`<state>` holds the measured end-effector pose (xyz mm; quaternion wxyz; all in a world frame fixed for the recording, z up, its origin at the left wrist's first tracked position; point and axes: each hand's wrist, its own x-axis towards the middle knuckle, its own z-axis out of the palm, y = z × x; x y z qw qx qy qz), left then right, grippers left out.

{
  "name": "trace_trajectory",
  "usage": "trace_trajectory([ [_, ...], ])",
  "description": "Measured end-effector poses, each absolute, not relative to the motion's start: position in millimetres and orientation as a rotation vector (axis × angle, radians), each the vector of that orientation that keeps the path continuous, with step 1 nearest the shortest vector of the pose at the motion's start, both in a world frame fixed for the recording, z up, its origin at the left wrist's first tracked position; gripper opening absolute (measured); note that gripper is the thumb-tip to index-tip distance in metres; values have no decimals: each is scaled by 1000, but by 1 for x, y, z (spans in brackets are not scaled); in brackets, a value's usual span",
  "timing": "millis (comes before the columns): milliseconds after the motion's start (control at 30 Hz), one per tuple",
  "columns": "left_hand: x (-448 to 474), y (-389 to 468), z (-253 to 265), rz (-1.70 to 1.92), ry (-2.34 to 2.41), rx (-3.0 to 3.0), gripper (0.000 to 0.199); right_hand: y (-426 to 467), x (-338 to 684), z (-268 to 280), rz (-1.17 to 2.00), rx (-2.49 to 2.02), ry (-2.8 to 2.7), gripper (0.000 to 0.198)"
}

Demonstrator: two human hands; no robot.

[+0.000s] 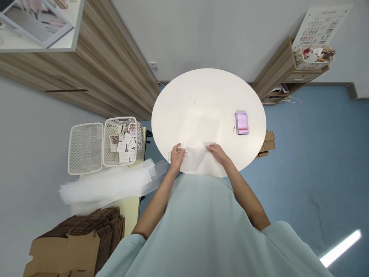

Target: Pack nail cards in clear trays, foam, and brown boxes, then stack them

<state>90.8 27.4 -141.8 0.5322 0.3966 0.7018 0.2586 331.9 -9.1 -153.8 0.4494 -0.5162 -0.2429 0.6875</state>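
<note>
Head view, and here we are above the oval tabletop (173, 107), both hands at the near edge. The right hand (216, 151) has a clear sheet (198, 159) pinched between thumb and fingertips, and that sheet lies flat against the near side of the tabletop, between the two hands. It's so see-through that its outline melts into the white; where its far edge runs, you can't say for sure. Over to the left hand (178, 157): fingers loosely bent, thumb side toward the sheet, and whether it grips anything cannot be told. Something clear (169, 157) peeks out beside it, mostly covered by that hand, too faint to identify.

Out on the right of the tabletop sits a phone (242, 123), its screen blurred into pink blocks, unreadable. Beyond the right rim, boxes (268, 141) on the floor, partly hidden beneath the tabletop.

Across to the left: a basket (140, 140) full of small packets (122, 147), their print too small to read, and just below it a pile of white sheets (109, 186), its layers impossible to count. Lower down, folded cartons (66, 250), cut off by the bottom of the view. Top left, a framed photo (37, 19), also cropped.
</note>
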Motion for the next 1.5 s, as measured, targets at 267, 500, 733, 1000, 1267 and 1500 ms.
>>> trace_trajectory([
  [267,83,38,-157,618,1713,1002,55,-16,341,-160,1611,-1575,-664,44],
  [500,63,35,-155,486,1775,1437,45,-10,355,-174,1338,-1823,-748,42],
  [733,7,32,-162,175,1472,2036,59,-3,375,-184,1173,-2034,-1062,27],
  [1000,-6,17,-174,-14,1419,2115,70,-10,382,-195,1036,-2195,-1081,38],
  [1267,59,1,-163,109,1227,2151,68,-58,386,-195,1151,-2168,-986,47],
  [1500,114,-3,-172,4,1066,2257,70,-93,378,-188,1174,-2189,-1007,36],
])
